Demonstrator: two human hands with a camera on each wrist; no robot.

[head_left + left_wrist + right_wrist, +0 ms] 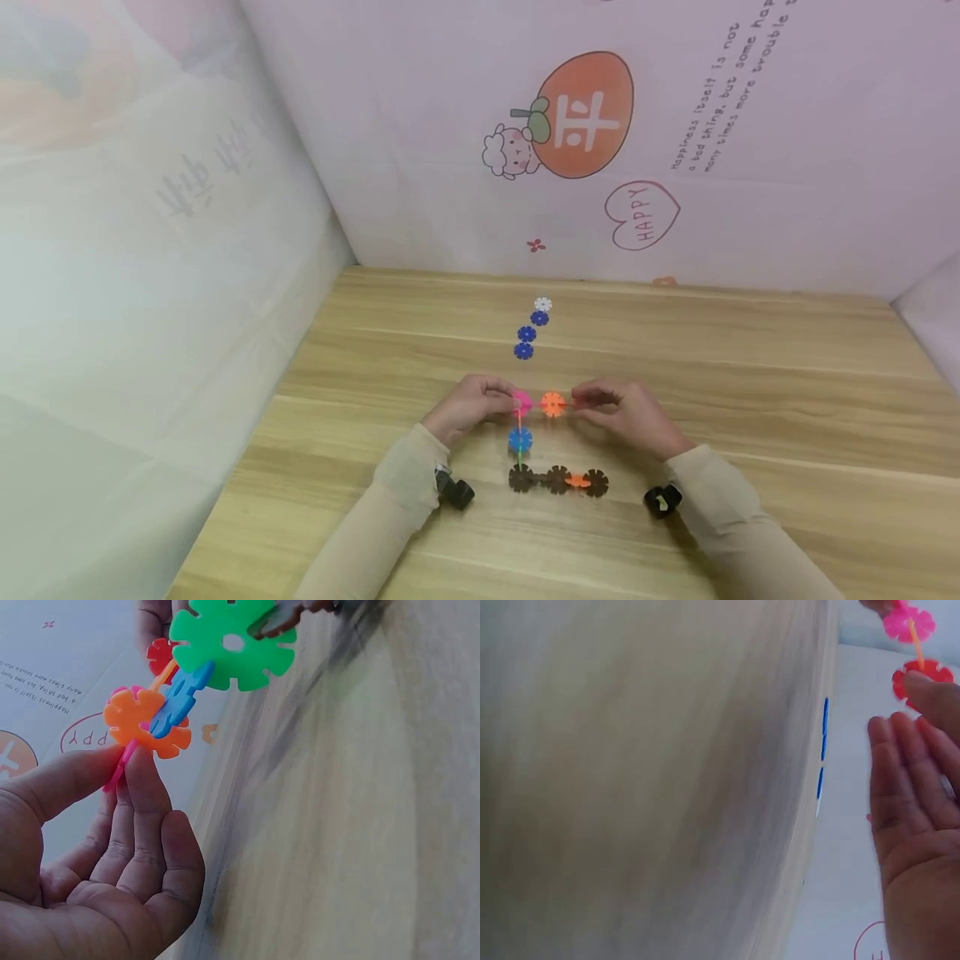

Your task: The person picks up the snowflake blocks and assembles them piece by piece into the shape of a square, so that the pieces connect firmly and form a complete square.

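My left hand (468,407) pinches a pink notched disc (522,404) at the corner of a joined chain; the left wrist view shows thumb and fingertips on its edge. To its right an orange disc (553,405) leads to a red disc (922,682), which my right hand (628,414) holds at the chain's end with thumb and fingers. From the pink corner the chain runs toward me through an orange disc (142,720), a blue disc (520,440) and a green disc (232,645) to brown discs (558,480) with an orange one (577,481) between them.
Beyond the hands, several dark blue discs (527,334) and a white disc (543,305) lie in a slanting row on the wooden table (712,367). A printed cloth (450,200) hangs behind the table's far edge, another cloth (150,292) at the left.
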